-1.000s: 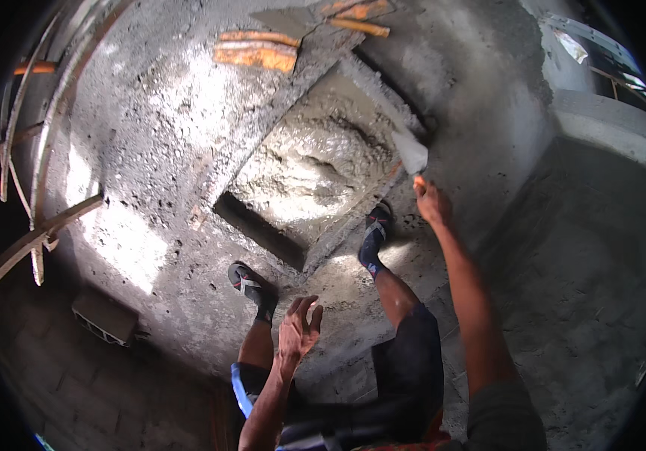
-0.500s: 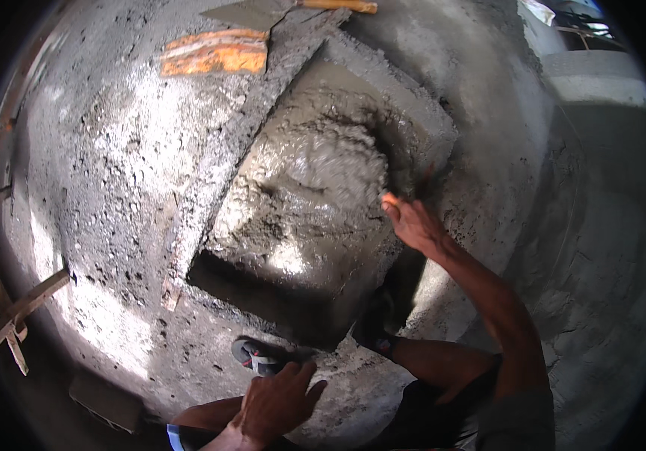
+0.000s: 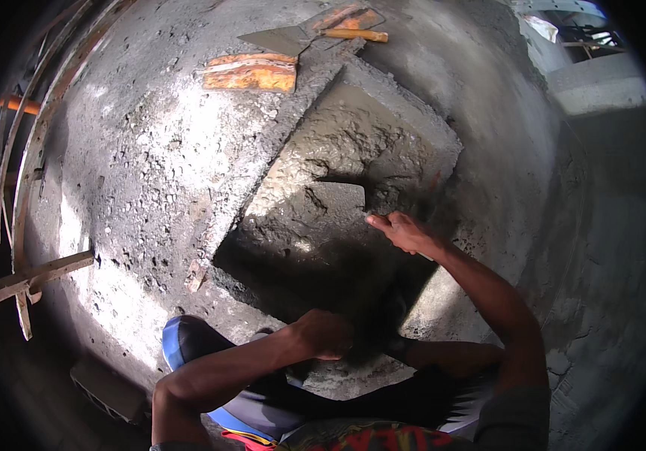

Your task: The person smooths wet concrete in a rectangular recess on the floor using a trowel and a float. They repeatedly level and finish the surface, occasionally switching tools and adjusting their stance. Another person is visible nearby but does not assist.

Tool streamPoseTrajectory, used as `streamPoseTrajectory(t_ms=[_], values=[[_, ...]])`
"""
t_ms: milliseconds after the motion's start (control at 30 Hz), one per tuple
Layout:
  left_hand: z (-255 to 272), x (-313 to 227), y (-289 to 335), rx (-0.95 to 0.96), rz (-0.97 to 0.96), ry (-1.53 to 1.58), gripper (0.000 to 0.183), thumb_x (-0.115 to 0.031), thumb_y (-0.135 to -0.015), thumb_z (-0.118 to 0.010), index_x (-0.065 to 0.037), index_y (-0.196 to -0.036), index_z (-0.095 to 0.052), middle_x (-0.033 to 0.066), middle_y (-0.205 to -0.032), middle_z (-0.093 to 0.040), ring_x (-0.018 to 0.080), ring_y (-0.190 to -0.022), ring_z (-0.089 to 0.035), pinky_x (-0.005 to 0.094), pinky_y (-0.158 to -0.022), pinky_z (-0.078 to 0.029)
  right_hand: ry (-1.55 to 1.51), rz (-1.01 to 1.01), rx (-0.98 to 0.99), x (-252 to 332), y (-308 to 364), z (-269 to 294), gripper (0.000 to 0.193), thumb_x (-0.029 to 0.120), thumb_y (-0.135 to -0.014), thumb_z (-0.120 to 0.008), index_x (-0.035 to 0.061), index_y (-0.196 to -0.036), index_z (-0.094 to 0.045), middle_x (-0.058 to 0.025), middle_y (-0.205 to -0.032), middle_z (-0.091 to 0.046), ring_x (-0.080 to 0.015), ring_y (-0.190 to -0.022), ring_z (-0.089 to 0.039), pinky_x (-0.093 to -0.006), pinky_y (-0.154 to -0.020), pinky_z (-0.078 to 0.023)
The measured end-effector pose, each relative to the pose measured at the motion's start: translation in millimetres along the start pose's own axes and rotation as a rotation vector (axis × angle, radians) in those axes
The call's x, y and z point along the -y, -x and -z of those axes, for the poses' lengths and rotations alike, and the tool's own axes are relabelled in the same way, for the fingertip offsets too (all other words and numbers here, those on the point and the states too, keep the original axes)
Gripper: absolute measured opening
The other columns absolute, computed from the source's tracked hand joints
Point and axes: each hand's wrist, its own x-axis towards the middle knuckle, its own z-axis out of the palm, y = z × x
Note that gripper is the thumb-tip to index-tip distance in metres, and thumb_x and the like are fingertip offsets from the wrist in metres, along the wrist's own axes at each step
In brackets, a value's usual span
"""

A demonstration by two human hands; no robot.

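Note:
My right hand (image 3: 407, 233) is closed round the handle of a trowel (image 3: 345, 195), whose flat blade lies in wet grey mortar (image 3: 338, 139). The mortar sits in a rectangular mixing trough (image 3: 259, 154) with cement-crusted walls. Near the trough's front edge is my left hand (image 3: 326, 334), its fingers curled into a fist and partly in shadow. Nothing shows in that hand. Dark shadow covers the near part of the trough.
Beyond the trough lie a pointed trowel (image 3: 274, 39) with a wooden handle and an orange-and-white flat piece (image 3: 251, 73). Wooden strips (image 3: 37, 282) stand at the left. A block (image 3: 108, 391) rests at lower left, and a pale curved form (image 3: 601, 86) is at the far right.
The trowel blade has come into view as my right hand drew slightly left and nearer. My left hand moved forward and right from spread fingers to a fist. The view has shifted.

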Motion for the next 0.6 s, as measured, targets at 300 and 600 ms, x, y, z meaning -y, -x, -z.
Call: streamPoseTrajectory(t_ms=[300, 600], values=[[16.8, 15.8, -31.5, 0.131, 0.238, -0.16, 0.019, -0.012, -0.073, -0.065, -0.009, -0.086, -0.078, 0.0148, -0.089, -0.075, 0.0315, -0.089, -0.075, 0.0412, -0.076, -0.058, 0.316, -0.052, -0.337, -29.6, -58.2, 50.2, 0.088, 0.08, -0.09, -0.039, -0.0004, -0.105, -0.074, -0.0279, -0.099, -0.071, -0.0448, -0.1, -0.068, -0.0506, -0.085, -0.053], [10.0, 13.3, -18.8, 0.188, 0.182, -0.13, 0.021, -0.015, -0.077, -0.064, -0.006, -0.091, -0.076, 0.0167, -0.091, -0.075, 0.0333, -0.09, -0.074, 0.0429, -0.077, -0.057, 0.328, 0.123, -0.25, 41.1, 17.7, -7.1, 0.081, 0.077, -0.089, -0.046, 0.0019, -0.094, -0.075, -0.0255, -0.089, -0.071, -0.0438, -0.089, -0.07, -0.0513, -0.078, -0.055]])
